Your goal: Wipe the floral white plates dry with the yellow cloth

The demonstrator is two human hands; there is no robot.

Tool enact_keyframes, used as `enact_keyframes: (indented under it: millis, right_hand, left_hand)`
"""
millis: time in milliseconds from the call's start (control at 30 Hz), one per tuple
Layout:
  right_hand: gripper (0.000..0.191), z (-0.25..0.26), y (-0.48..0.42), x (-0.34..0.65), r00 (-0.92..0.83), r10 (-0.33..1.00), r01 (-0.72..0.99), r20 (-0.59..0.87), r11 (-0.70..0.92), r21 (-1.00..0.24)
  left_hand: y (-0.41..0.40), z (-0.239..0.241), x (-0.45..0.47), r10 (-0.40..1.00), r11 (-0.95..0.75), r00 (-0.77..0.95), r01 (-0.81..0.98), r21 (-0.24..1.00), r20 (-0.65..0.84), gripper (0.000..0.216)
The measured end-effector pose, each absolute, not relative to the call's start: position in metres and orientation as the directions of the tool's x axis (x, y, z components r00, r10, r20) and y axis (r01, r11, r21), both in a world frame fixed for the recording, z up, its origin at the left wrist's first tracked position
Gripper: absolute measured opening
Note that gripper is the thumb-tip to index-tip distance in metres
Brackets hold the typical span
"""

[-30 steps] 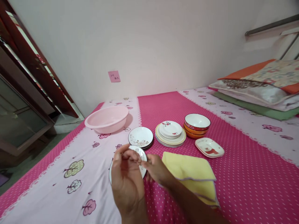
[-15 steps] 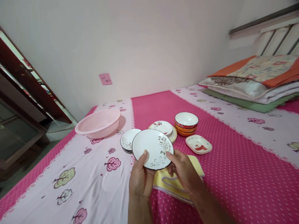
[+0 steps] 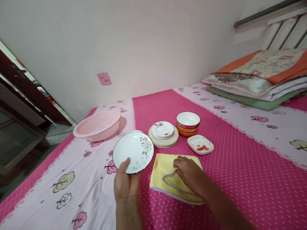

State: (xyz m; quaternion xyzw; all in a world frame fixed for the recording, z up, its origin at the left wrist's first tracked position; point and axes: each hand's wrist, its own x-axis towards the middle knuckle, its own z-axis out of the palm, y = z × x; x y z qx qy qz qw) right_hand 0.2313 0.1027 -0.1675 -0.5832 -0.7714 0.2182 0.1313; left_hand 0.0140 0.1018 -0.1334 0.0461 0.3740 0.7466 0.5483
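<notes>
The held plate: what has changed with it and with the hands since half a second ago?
The right hand let go of the plate and moved onto the yellow cloth. The left hand still holds the plate, now farther left. The pink basin and the stacked bowls stayed in place.

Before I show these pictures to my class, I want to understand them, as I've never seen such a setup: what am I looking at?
There is no machine here, just a bare-handed person. The view comes from one camera worn on that person's head, looking forward and down. The left hand holds a white plate with a dark rim and flowers, thumb on top. The right hand touches a folded yellow cloth; whether it grips it is hard to see. Around them on the pink patterned sheet are a pink basin, stacked plates, stacked bowls and squarish dishes.
</notes>
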Motion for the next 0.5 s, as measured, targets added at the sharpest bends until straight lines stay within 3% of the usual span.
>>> enact_keyframes:
  millis: [100,167,300,367,500]
  right_hand:
    - [0.017,-0.161,0.100,0.224,-0.319,0.943,0.684,0.093,0.297,-0.667]
    - [0.012,-0.161,0.095,0.218,-0.375,0.925,0.664,0.063,0.316,-0.677]
    - [0.018,-0.175,0.084,0.209,-0.421,0.886,0.817,-0.192,0.279,-0.505]
    - [0.027,-0.184,0.080,0.209,-0.413,0.890,0.853,-0.192,0.304,-0.425]
    - [0.027,-0.189,0.082,0.215,-0.409,0.903,0.871,-0.136,0.342,-0.353]
  left_hand:
    - [0.103,-0.135,0.017,0.865,-0.093,-0.358,-0.803,0.588,-0.352,0.061]
    - [0.104,-0.136,0.018,0.869,-0.089,-0.350,-0.806,0.585,-0.350,0.061]
    - [0.106,-0.138,0.015,0.874,-0.094,-0.356,-0.793,0.602,-0.332,0.058]
    - [0.106,-0.138,0.014,0.870,-0.099,-0.363,-0.791,0.604,-0.332,0.059]
    - [0.105,-0.136,0.015,0.859,-0.095,-0.364,-0.804,0.587,-0.360,0.062]
